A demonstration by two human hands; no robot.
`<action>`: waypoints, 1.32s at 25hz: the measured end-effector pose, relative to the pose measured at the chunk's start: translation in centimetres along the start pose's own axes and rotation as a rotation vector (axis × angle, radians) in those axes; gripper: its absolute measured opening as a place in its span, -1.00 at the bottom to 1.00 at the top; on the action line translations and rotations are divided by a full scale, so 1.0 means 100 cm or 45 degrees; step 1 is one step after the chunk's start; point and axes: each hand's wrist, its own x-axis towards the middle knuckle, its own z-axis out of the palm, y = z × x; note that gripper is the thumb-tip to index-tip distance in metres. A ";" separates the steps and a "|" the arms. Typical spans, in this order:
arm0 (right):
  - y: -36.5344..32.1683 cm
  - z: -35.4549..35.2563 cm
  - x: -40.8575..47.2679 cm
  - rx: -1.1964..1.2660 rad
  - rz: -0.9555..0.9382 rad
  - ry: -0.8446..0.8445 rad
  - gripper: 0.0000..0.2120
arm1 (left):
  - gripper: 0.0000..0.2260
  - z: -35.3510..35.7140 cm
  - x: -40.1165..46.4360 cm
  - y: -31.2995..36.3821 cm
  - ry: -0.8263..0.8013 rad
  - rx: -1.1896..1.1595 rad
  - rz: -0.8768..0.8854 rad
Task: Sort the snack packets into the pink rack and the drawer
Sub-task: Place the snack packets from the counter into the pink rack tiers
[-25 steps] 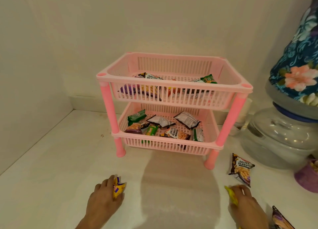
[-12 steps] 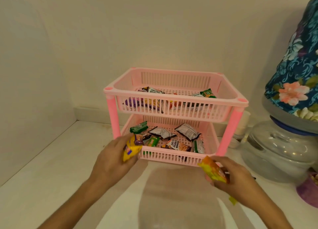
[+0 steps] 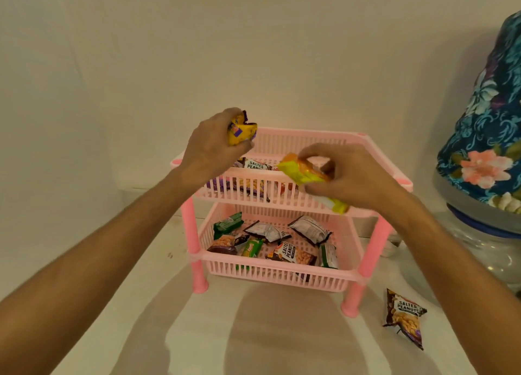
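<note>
A two-tier pink rack stands on the white counter against the wall. Both tiers hold several snack packets. My left hand is raised over the rack's top left corner, closed on a crumpled yellow and purple packet. My right hand hovers over the top tier's front right, gripping a yellow and orange packet. A salted peanuts packet lies on the counter to the right of the rack's front right leg. No drawer is in view.
A clear water dispenser base with a bottle under a floral cover stands at the right. Walls close the space behind and on the left.
Both hands have risen from the counter in front of the rack to above its top tier, each carrying its packet. The camera view has tilted up.
</note>
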 end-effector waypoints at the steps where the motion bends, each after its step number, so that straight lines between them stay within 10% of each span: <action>1: 0.001 0.000 0.017 -0.015 0.007 0.030 -0.51 | -0.50 0.006 0.014 -0.009 -0.028 0.054 -0.038; 18: 0.056 0.089 0.216 -0.638 0.238 -0.332 -0.46 | -0.37 0.080 0.105 -0.091 -0.606 0.456 -0.317; 33: 0.072 0.099 0.230 -0.401 0.299 -0.134 -0.65 | -0.43 0.077 0.103 -0.067 -0.482 0.426 -0.248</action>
